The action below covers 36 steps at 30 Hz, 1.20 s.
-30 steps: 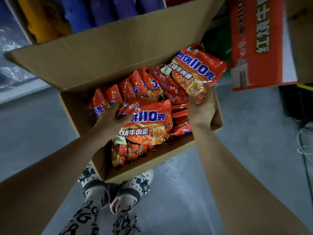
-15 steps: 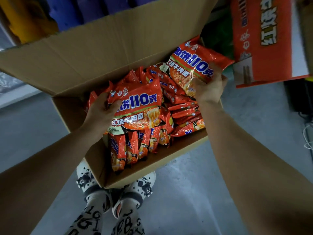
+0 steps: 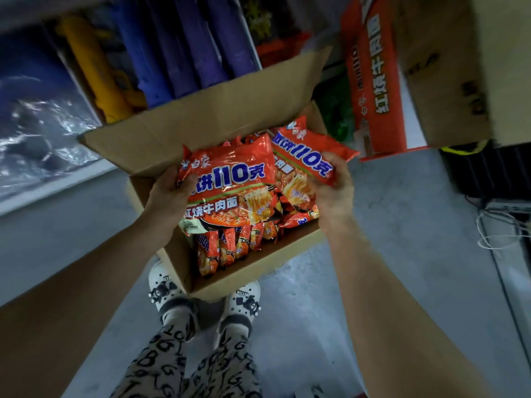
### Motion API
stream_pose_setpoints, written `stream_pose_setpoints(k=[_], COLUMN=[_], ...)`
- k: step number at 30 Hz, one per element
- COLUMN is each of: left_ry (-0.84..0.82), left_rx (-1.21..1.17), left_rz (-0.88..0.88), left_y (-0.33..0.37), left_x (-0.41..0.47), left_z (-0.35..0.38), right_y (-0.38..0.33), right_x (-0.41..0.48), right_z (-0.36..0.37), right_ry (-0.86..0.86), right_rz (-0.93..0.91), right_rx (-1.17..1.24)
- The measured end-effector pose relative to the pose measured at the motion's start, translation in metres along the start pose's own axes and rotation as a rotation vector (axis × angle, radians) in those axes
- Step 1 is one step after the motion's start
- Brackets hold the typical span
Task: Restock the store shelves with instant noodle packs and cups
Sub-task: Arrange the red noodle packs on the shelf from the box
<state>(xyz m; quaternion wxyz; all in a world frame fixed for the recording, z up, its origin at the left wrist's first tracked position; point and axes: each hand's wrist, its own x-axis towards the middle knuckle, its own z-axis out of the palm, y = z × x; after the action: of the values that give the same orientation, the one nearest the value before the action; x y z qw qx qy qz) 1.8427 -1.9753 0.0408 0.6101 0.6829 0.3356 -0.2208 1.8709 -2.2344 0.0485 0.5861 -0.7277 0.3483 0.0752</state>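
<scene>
Head view: left hand [image 3: 169, 196] grips a noodle pack [image 3: 230, 185] by its left edge, thumb curled over the front; right hand [image 3: 334, 193] grasps a second pack [image 3: 310, 156] at its right end, fingers wrapped under, thumb on top. Both packs are held over the open cardboard box [image 3: 258, 271] at frame centre; the second pack's corner overhangs the box's 2 o'clock edge; the two packs overlap at the middle. More packs [image 3: 235, 245] stand on edge inside the box, toward its 6 o'clock wall. The rear flap [image 3: 201, 122] is raised at 12 o'clock, walling off that side. An orange carton [image 3: 373, 81] and a brown carton [image 3: 448, 67] crowd 1–2 o'clock, near the right hand. Bare grey floor [image 3: 402, 225] is open at 3 and 9 o'clock; white cables [image 3: 502, 225] lie at the far 3 o'clock edge. The shoes [image 3: 163, 291] touch the box's 6 o'clock wall.
</scene>
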Motion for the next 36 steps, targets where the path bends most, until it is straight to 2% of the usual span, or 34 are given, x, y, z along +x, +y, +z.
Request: stream_pose_setpoints(k=[7, 14, 25, 36], left_ry=[-0.003, 0.076, 0.083, 0.224], left_rx=[-0.029, -0.046, -0.193, -0.247], left_rz=[0.027, 0.083, 0.239, 0.474], left_y=[0.062, 0.143, 0.269, 0.357], left_x=[-0.080, -0.187, -0.368, -0.474], left_z=[-0.017, -0.048, -0.116, -0.180], right_y=[-0.046, -0.143, -0.320, -0.447], right_x=[-0.081, -0.159, -0.279, -0.356], right_z=[-0.050, -0.094, -0.137, -0.139], right_ry=[-0.149, -0.263, -0.497, -0.660], right_rz=[-0.049, -0.086, -0.304, -0.559], right_rx=[0.007, 0.011, -0.027, -0.020])
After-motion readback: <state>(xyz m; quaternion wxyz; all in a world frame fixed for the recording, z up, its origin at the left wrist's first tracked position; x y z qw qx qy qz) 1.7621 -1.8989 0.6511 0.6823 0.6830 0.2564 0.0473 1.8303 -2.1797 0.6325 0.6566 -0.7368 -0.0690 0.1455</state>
